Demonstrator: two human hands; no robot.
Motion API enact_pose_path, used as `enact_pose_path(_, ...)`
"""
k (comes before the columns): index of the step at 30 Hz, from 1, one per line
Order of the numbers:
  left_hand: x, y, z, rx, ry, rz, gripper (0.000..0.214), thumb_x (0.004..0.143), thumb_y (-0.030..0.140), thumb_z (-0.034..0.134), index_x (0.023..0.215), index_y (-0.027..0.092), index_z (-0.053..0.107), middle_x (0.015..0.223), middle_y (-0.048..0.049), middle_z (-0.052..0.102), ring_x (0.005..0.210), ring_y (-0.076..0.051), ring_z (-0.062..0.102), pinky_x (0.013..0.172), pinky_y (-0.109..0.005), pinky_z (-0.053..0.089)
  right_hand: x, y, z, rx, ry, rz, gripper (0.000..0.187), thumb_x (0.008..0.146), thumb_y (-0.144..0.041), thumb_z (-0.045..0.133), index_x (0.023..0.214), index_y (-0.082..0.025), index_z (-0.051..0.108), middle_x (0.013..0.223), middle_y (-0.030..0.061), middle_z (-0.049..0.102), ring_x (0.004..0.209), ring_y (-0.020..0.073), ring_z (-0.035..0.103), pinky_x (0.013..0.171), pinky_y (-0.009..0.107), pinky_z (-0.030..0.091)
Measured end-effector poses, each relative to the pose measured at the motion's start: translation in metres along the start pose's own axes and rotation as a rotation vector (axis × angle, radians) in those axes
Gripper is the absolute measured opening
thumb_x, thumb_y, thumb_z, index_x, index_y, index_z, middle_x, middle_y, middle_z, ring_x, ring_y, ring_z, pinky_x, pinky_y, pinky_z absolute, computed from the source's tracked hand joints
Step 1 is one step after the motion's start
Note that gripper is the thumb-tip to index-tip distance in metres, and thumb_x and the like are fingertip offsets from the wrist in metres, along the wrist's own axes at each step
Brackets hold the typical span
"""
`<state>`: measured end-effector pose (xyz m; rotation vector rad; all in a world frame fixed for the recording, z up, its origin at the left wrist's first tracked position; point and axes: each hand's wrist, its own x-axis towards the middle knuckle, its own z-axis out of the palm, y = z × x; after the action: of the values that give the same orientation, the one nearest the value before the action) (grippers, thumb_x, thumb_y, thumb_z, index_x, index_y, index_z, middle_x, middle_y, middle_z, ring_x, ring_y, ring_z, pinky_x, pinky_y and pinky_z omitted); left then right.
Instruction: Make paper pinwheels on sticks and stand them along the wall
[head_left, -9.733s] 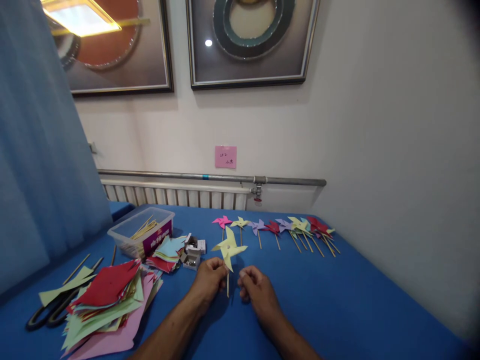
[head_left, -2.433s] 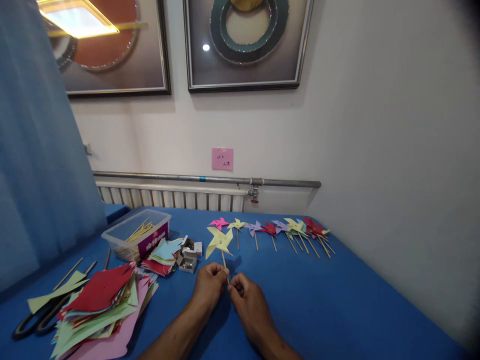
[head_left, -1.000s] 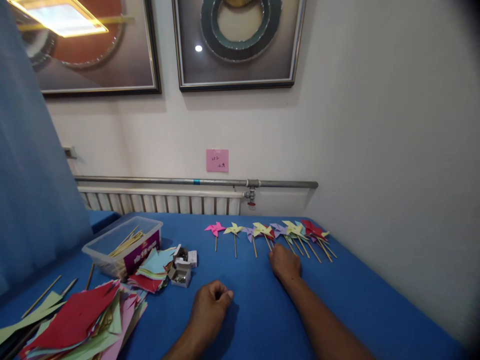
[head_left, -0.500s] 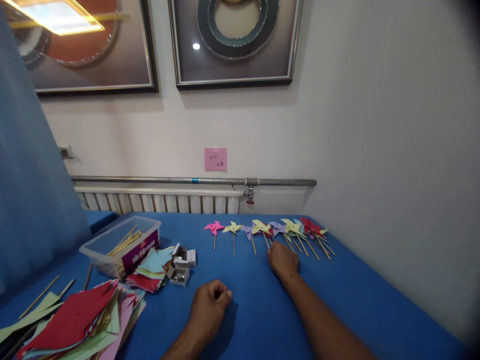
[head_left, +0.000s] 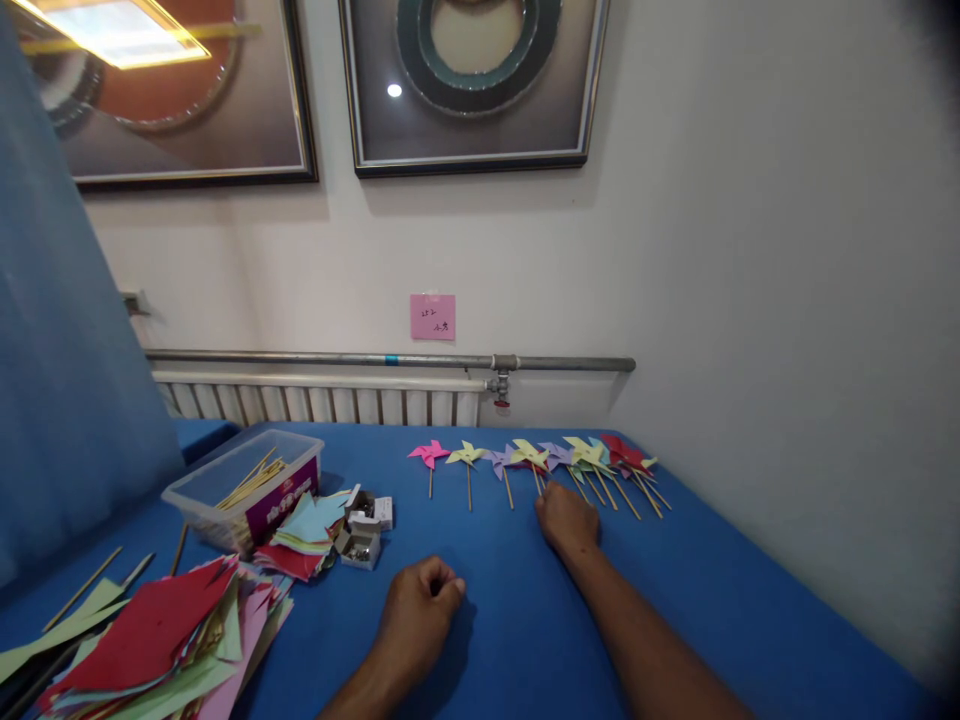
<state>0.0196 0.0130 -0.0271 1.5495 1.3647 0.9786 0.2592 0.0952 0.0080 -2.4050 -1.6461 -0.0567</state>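
My right hand (head_left: 568, 519) is closed around the lower stick end of a yellow paper pinwheel (head_left: 529, 455) lying among others on the blue table. Beside it lie a purple pinwheel (head_left: 500, 461), a pale yellow one (head_left: 466, 454) and a pink one (head_left: 429, 454). Several more overlap on the right, with a red pinwheel (head_left: 622, 452) at the end. Nearer to me, my left hand (head_left: 421, 607) rests on the table, its fingers curled into a loose fist. Nothing shows in it, though the palm side is hidden.
On the left stands a clear plastic box (head_left: 187, 497) of wooden sticks. Next to it are small open boxes (head_left: 360, 551) of metal bits and cut paper pieces (head_left: 309, 525). A stack of coloured paper (head_left: 150, 635) lies at front left. A wall bounds the table behind.
The yellow pinwheel's head has shifted slightly to the right and turned, with my right hand on its stick. My left hand has stayed in place.
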Motion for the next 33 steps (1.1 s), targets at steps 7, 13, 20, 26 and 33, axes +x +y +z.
enact_pose_path(7, 0.000, -0.002, 0.000, 0.027, -0.003, 0.006, 0.019, 0.079, 0.028, 0.057, 0.063, 0.019, 0.052, 0.056, 0.0043, 0.043, 0.056, -0.011, 0.038, 0.055, -0.025, 0.028, -0.001, -0.001, -0.002, 0.000, -0.007, -0.003, 0.030, 0.096, -0.021, 0.041, 0.108, -0.014, 0.068, 0.108, 0.0192, 0.075, 0.105, 0.0305, 0.071, 0.086, 0.039, 0.048)
enact_pose_path(13, 0.002, -0.006, 0.000, 0.007, 0.004, 0.027, 0.020, 0.078, 0.031, 0.058, 0.062, 0.018, 0.053, 0.056, 0.0042, 0.044, 0.056, -0.011, 0.039, 0.055, -0.024, 0.028, 0.002, 0.002, 0.000, 0.022, -0.016, 0.017, 0.030, 0.095, -0.023, 0.043, 0.108, -0.015, 0.068, 0.108, 0.0179, 0.075, 0.106, 0.0296, 0.070, 0.087, 0.038, 0.048)
enact_pose_path(20, 0.000, -0.002, 0.000, -0.011, -0.007, 0.014, 0.023, 0.078, 0.033, 0.060, 0.062, 0.018, 0.052, 0.055, 0.0049, 0.043, 0.054, -0.010, 0.037, 0.055, -0.024, 0.028, 0.008, 0.006, 0.004, 0.047, -0.040, 0.025, 0.030, 0.094, -0.023, 0.043, 0.102, -0.017, 0.071, 0.108, 0.0174, 0.075, 0.104, 0.0288, 0.071, 0.084, 0.036, 0.049)
enact_pose_path(26, -0.001, 0.002, -0.002, 0.028, -0.012, 0.014, 0.021, 0.078, 0.030, 0.058, 0.062, 0.018, 0.053, 0.056, 0.0045, 0.043, 0.056, -0.011, 0.039, 0.055, -0.025, 0.028, 0.009, 0.007, 0.007, 0.048, -0.034, 0.005, 0.029, 0.094, -0.024, 0.044, 0.102, -0.016, 0.070, 0.108, 0.0173, 0.076, 0.104, 0.0307, 0.071, 0.084, 0.037, 0.049)
enact_pose_path(33, -0.002, 0.003, -0.002, 0.034, -0.014, 0.007, 0.019, 0.078, 0.029, 0.056, 0.063, 0.018, 0.052, 0.057, 0.0041, 0.044, 0.056, -0.011, 0.039, 0.056, -0.024, 0.028, 0.008, 0.007, 0.006, 0.046, -0.022, 0.020, 0.030, 0.095, -0.024, 0.042, 0.105, -0.015, 0.069, 0.108, 0.0177, 0.075, 0.105, 0.0294, 0.070, 0.084, 0.037, 0.049)
